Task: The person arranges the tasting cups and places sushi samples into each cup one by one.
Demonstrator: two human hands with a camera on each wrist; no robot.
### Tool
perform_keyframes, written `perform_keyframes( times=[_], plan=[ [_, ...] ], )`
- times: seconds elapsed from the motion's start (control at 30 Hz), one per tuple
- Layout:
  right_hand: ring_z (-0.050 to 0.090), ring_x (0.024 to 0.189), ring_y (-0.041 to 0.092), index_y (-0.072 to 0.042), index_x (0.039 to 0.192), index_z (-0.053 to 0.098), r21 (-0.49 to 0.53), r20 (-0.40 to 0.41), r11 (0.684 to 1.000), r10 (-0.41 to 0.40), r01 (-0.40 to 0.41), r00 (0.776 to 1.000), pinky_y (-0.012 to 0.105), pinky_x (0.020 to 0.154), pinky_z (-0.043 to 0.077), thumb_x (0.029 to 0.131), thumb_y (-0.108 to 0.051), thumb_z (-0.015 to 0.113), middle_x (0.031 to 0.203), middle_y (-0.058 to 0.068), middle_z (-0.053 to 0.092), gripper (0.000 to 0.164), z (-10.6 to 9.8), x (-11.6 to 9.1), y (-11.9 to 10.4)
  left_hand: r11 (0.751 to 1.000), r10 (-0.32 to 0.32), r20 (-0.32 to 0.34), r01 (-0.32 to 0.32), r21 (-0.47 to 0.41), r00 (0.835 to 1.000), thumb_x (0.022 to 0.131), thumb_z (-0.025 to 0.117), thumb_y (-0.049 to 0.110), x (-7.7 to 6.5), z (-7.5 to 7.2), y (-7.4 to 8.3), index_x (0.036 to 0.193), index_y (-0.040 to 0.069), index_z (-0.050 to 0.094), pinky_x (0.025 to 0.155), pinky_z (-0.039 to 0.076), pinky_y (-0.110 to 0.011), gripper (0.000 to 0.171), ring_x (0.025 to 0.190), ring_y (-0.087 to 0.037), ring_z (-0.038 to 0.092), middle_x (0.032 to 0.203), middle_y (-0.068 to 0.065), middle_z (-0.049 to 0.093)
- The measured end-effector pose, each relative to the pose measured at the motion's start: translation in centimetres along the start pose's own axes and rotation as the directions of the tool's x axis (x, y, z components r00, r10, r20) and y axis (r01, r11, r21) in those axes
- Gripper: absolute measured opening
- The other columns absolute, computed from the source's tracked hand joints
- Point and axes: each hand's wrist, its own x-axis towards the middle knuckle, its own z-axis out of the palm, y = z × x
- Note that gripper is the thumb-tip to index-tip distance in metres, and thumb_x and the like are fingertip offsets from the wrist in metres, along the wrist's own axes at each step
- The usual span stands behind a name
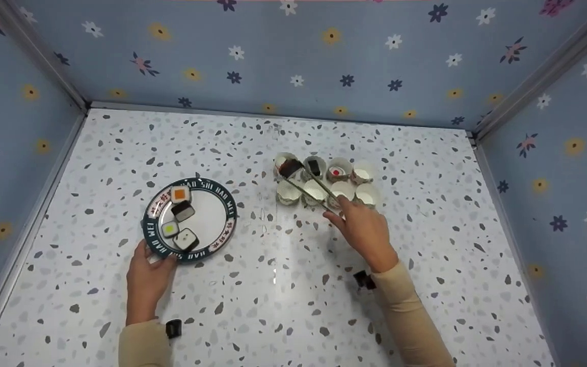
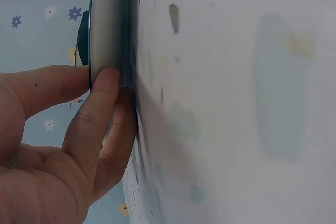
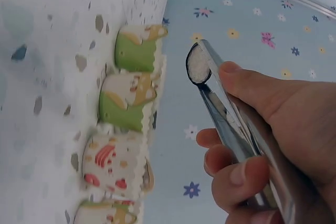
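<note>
My left hand (image 1: 150, 280) pinches the near rim of a round plate (image 1: 213, 211) with a dark green, lettered border; in the left wrist view, the thumb is on the rim's upper face and fingers are at its underside. On the plate's left half lie several sushi roll pieces (image 1: 180, 194). My right hand (image 1: 367, 232) grips metal tongs (image 3: 231, 114). Between the tong tips is a sushi roll piece (image 3: 199, 65) with a dark wrap and white filling. In the head view that piece is over the back-left paper cup (image 1: 284, 157).
Paper cups stand in two rows. Another back-row cup (image 1: 322, 176) holds a dark-wrapped piece (image 1: 314, 166), and one beside it holds a white piece with a red dot (image 1: 336, 173). Flower-patterned walls (image 1: 293, 61) enclose the speckled table (image 1: 273, 316) at back and sides.
</note>
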Motion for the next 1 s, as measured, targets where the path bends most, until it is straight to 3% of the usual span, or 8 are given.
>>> perform_keyframes(
  times=[0.37, 0.53, 0.63, 0.8, 1.0],
  plan=[
    [0.057, 0.053, 0.028, -0.005, 0.115, 0.067, 0.017, -0.021, 0.993, 0.115, -0.115, 0.993, 0.044, 0.042, 0.045, 0.093, -0.049, 0.068, 0.074, 0.012, 0.066, 0.049, -0.9, -1.3, 4.0, 1.0, -0.002, 0.001, 0.002, 0.011, 1.0, 0.097, 0.062, 0.017, 0.0, 0.0, 0.0, 0.158, -0.003, 0.01, 0.109, 0.036, -0.049, 0.083, 0.123, -0.043, 0.054, 0.149, -0.031, 0.037],
    [0.058, 0.054, 0.033, -0.004, 0.109, 0.066, 0.033, -0.032, 0.986, 0.164, -0.163, 0.986, 0.049, 0.043, 0.045, 0.093, -0.046, 0.069, 0.074, 0.014, 0.066, 0.045, -1.3, -2.0, 6.1, 1.0, 0.004, 0.0, -0.004, 0.009, 1.0, 0.097, 0.063, 0.017, 0.1, 0.0, -0.1, 0.158, -0.003, 0.011, 0.11, 0.035, -0.049, 0.083, 0.122, -0.043, 0.055, 0.149, -0.031, 0.038],
    [0.058, 0.055, 0.036, -0.004, 0.108, 0.065, 0.046, -0.016, 0.978, 0.206, -0.205, 0.978, 0.052, 0.044, 0.045, 0.094, -0.045, 0.068, 0.075, 0.017, 0.066, 0.044, -1.5, -2.3, 7.3, 1.0, 0.005, -0.005, -0.005, 0.016, 1.0, 0.097, 0.063, 0.017, 0.1, 0.0, -0.1, 0.158, -0.003, 0.012, 0.109, 0.035, -0.05, 0.082, 0.122, -0.044, 0.055, 0.149, -0.031, 0.038],
    [0.062, 0.062, 0.043, -0.002, 0.12, 0.065, 0.047, 0.028, 0.958, 0.283, -0.284, 0.959, 0.056, 0.049, 0.046, 0.096, -0.048, 0.064, 0.091, 0.024, 0.07, 0.052, -1.8, -2.8, 8.9, 1.0, 0.001, -0.003, -0.001, 0.019, 1.0, 0.097, 0.062, 0.018, 0.1, 0.0, -0.1, 0.158, -0.002, 0.012, 0.109, 0.035, -0.05, 0.081, 0.121, -0.043, 0.055, 0.148, -0.03, 0.039],
    [0.061, 0.06, 0.043, -0.004, 0.122, 0.065, 0.044, 0.057, 0.94, 0.335, -0.338, 0.94, 0.055, 0.048, 0.045, 0.096, -0.049, 0.063, 0.093, 0.025, 0.07, 0.052, -1.8, -3.3, 10.0, 1.0, 0.0, -0.001, 0.0, 0.026, 1.0, 0.097, 0.062, 0.018, 0.0, 0.0, -0.1, 0.158, -0.002, 0.012, 0.108, 0.036, -0.051, 0.081, 0.121, -0.044, 0.055, 0.148, -0.031, 0.038]
  ],
)
